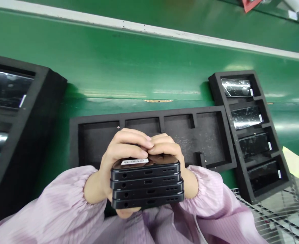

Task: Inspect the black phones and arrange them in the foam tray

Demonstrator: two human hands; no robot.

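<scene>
Between my two hands is a stack of several black smartphones (148, 184), their port ends facing me. A white label (134, 161) sticks to the glossy face of the top one. My left hand (121, 152) wraps the stack's left side, fingers over the top and a fingertip showing underneath. From the other side, my right hand (168, 145) closes round the right edge, its fingers meeting the left ones on top. Behind and partly hidden by the hands lies a black foam tray (205, 134) whose visible compartments hold no phones.
At right, a second foam tray (267, 123) holds several phones in its slots. A taller pile of foam trays (41, 112) with phones stands at left. A yellow paper (292, 162) and a wire rack (273, 217) are at lower right. A white strip (144, 28) crosses the green bench.
</scene>
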